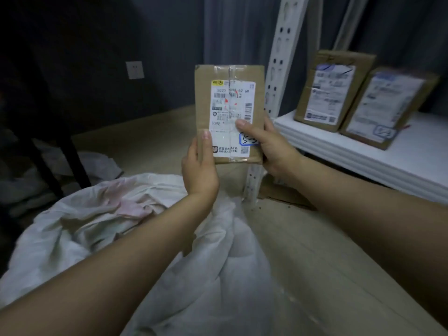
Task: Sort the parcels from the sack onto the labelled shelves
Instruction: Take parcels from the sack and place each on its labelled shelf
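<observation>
A crumpled white sack (145,226) lies on the floor (303,251) at lower left. Above it the left hand (198,166) grips the lower left edge of an upright cardboard parcel (229,73), and the right hand (274,151) grips its lower right edge, thumb pressed on the label (230,107). Further right, a near box (334,90) and a far box (388,107) stand side by side on the white shelf (363,161).

Upright labelled brown parcel (229,112) above white sack (150,229)
</observation>
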